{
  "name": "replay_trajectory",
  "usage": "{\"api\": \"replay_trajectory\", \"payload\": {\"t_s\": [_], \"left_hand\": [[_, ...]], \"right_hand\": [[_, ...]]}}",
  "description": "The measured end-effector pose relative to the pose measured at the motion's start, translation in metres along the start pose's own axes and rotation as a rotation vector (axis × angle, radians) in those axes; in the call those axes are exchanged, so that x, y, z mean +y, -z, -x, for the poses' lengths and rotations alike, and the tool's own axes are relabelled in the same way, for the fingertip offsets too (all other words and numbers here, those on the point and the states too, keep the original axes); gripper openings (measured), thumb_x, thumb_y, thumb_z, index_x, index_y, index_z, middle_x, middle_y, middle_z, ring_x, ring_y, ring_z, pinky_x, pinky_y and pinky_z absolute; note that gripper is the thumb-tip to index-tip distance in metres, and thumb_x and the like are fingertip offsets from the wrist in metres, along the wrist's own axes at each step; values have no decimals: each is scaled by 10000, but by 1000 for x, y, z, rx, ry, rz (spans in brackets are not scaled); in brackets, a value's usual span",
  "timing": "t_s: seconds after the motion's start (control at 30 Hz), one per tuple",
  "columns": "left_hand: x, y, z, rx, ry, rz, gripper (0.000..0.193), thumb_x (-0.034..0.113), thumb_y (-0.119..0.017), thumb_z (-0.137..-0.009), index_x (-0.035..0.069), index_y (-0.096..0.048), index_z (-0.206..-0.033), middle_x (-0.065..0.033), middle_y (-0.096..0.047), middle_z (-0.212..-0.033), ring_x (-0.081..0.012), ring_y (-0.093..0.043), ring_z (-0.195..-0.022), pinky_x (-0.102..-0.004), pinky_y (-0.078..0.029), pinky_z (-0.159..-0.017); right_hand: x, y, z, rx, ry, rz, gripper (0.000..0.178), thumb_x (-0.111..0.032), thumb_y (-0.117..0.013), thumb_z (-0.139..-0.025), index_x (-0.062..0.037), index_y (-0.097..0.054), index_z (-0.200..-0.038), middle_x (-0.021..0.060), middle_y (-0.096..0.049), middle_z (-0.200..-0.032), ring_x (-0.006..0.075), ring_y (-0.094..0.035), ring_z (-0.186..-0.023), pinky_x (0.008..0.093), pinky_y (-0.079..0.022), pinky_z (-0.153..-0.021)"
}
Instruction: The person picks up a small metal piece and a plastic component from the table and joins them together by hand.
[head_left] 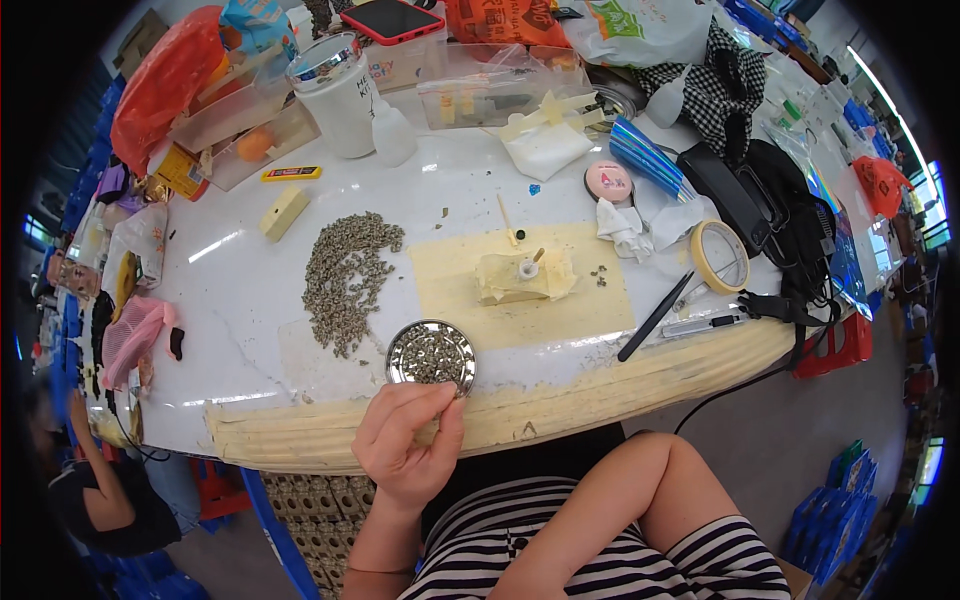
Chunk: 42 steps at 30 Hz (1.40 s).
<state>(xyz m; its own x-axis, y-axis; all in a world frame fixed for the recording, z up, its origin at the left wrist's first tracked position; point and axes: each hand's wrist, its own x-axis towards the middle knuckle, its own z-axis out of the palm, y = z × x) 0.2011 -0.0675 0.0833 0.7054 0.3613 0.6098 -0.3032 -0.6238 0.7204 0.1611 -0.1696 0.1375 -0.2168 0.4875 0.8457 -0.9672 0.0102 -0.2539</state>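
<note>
My left hand (412,437) is closed, thumb and fingertips pinched at the near rim of a small round metal dish (391,352). Many small grey-brown metal pieces lie in the dish. Just beyond it, a larger heap of the same pieces (350,275) spreads over the white table. My right forearm (585,530) crosses in front of my striped clothing, its hand outside the picture. Right of the dish, a tape-wrapped block (515,292) with a small white nozzle-like part rests on a patch of masking tape (450,270). A few loose pieces (600,275) lie beside it.
On the right are black tweezers (655,317), a pen (700,325), a tape roll (695,258) and a black bag (790,200). Farther back stand a white jar (335,105), a plastic bottle (394,137) and clear trays (500,100). Another person (105,490) sits at far left.
</note>
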Motion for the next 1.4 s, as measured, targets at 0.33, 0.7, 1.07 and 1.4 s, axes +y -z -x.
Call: {"api": "replay_trajectory", "payload": {"t_s": [0.33,0.7,1.07,1.4], "left_hand": [[0,-1,-1,-1,-34,-30,180,-104,-722,-758,-29,-703,-920,-129,-691,-842,-216,-644,-749,-297,-495,-688],[-1,0,-5,-1,-55,-5,223,-84,-767,-707,-10,-709,-909,-124,-709,-840,-238,-664,-703,-298,-529,-630],[12,-10,-31,-38,-67,74,215,-82,-771,-714,-8,-710,-907,-116,-702,-823,-220,-662,-696,-299,-525,-620],[0,-21,-28,-5,90,118,167,-87,-753,-751,-25,-703,-897,-118,-694,-801,-203,-660,-700,-280,-520,-634]], "right_hand": [[-4,-10,3,-7,50,-88,432,-321,-545,-1003,94,-592,-1115,185,-656,-1024,264,-601,-923,379,-476,-790],[-24,-26,2,269,201,163,517,-390,-475,-1031,99,-579,-1161,225,-624,-1049,365,-589,-981,424,-447,-882],[-167,-59,46,979,-235,1693,88,-47,-682,-855,0,-687,-929,84,-663,-870,249,-593,-814,331,-464,-725],[-200,-17,73,1304,-388,2776,133,-55,-742,-796,-34,-693,-918,57,-583,-744,230,-534,-723,344,-421,-657]]}}
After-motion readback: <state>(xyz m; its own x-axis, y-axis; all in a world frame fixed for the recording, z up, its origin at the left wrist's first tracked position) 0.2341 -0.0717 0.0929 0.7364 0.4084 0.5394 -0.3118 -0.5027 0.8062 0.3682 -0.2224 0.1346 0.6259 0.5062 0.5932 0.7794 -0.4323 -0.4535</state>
